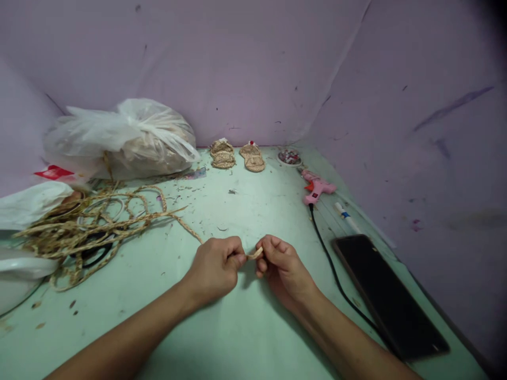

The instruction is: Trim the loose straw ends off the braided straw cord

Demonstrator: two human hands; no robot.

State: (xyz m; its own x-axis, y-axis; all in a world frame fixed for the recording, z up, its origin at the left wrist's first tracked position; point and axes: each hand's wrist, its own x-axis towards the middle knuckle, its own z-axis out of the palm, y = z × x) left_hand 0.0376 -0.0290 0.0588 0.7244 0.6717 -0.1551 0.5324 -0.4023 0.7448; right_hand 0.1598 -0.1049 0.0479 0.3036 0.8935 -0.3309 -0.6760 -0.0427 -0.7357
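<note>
A braided straw-coloured cord runs from the tangled pile at the left into my left hand, whose fingers are wrapped round it. Its short end emerges between my two hands. There my right hand pinches the tip between thumb and fingers. Both hands are close together above the pale green tabletop. Beyond them, at the back, lie two small woven slippers, a left one and a right one with a red bead at its top.
Left are a tied plastic bag and a tangled pile of braided fibre. Right of my hands lie a pink glue gun with its black cord, a white pen and a dark tablet. A small bowl stands behind.
</note>
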